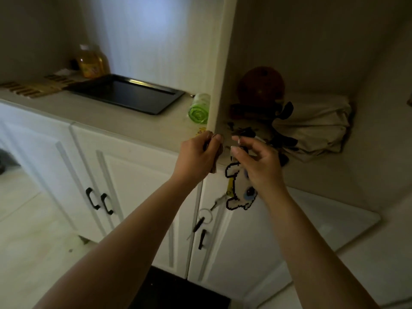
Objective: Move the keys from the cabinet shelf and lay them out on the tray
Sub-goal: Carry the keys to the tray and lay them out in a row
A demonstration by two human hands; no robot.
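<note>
At the shelf's front edge, each hand's grip clasps keys: left hand [197,152] a small bunch [217,150], right hand [259,162] a pixel-charm set [239,190].

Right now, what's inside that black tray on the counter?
Nothing shows in the black tray; its dark bottom looks bare. Both key bunches are in the hands: left hand, right hand.

We see a dim room: white panelled lower doors [133,186] with black handles [99,201] at centre left, a beige table [100,114] above, pale floor [29,237] at lower left, soft light on the upper wall [145,36].
</note>
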